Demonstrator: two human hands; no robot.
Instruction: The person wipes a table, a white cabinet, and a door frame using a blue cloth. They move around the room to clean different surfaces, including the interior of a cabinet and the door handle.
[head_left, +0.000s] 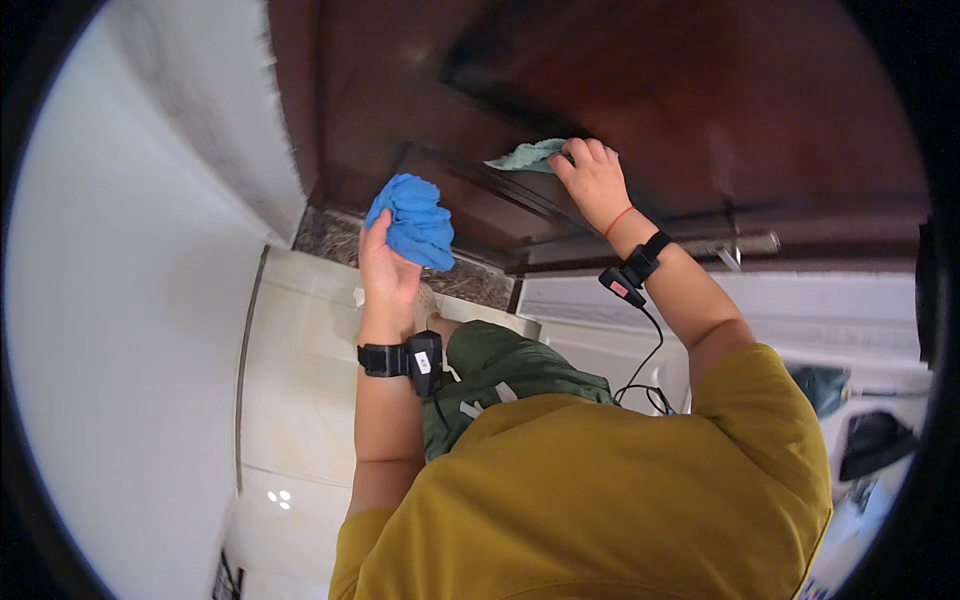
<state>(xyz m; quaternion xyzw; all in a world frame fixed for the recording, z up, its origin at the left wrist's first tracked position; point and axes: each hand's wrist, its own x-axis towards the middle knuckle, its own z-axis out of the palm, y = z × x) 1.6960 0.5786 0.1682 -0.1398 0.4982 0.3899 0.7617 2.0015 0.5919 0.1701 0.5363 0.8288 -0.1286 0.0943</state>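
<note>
My left hand (386, 259) holds a crumpled blue cloth (414, 221), thumb over its near edge, in front of the lower part of a dark red-brown panelled door (675, 97). To the right and farther up, my right hand (592, 176) grips a thin pale green cloth (529, 156) against the door, close to the moulding of a raised panel. The fingertips partly cover that cloth. Each wrist wears a black strap with a small black device, and a red string circles my right wrist.
A metal door handle (735, 245) juts out below my right forearm. A white wall (127, 262) stands on the left. Beneath me are pale floor tiles (300, 375) and a dark stone threshold (476, 285). A black cable (649, 352) hangs from the right wrist device. Dark items hang at the far right.
</note>
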